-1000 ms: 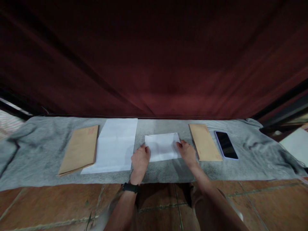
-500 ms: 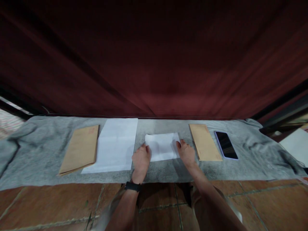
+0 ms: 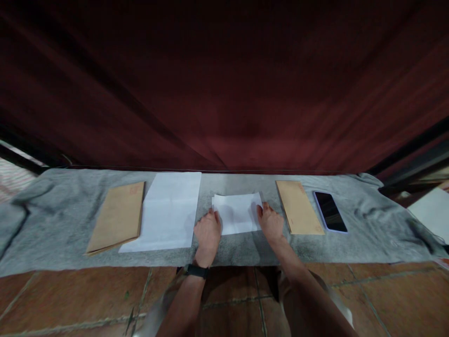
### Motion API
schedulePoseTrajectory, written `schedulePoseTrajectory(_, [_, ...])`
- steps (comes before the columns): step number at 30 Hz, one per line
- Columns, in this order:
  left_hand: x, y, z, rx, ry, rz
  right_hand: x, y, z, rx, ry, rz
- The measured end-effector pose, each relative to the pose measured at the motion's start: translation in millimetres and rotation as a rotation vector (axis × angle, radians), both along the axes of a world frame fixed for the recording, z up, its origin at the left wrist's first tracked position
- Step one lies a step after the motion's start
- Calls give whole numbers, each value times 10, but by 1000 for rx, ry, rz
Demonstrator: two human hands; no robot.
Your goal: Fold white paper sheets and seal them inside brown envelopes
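A folded sheet of white paper (image 3: 238,213) lies in front of me on the grey cloth, its far edge slightly raised at the left corner. My left hand (image 3: 208,230) is closed at the paper's left edge, fingers curled and partly hidden. At the opposite edge my right hand (image 3: 271,222) is closed too, with thumb and fingers on the paper's side. A brown envelope (image 3: 300,208) lies just right of my right hand. Larger white paper sheets (image 3: 171,208) are spread left of my left hand.
A stack of brown envelopes (image 3: 117,215) overlaps the white sheets on the left. A phone (image 3: 329,212) with a light purple case lies at the right. The grey cloth (image 3: 372,220) covers a narrow table; a dark red curtain (image 3: 224,103) hangs behind it.
My left hand has shifted slightly to the right along the folded paper's left edge. The paper's far left corner has changed shape a little. My right hand has barely moved.
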State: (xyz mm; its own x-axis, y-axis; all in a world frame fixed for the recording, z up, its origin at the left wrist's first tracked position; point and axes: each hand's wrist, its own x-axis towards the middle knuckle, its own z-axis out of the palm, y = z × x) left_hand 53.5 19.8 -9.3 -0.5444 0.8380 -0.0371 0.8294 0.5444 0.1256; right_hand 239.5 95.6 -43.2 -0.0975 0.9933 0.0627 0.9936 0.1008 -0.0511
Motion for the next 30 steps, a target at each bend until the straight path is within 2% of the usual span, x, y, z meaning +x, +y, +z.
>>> schedulePoseTrajectory(13, [14,2,-78,55,68,-16,-26,-16,-1,59,-17,-21])
schedulePoseTrajectory(23, [11,-7,-177,79,98,-28,1,-10,-26,136,71,-26])
schedulePoseTrajectory(27, [11,-3,-191,92,102,-35,7,-14,-13,250,125,82])
schedulePoseTrajectory(30, [11,1,-189,73,105,-46,-66,-71,-14,279,225,266])
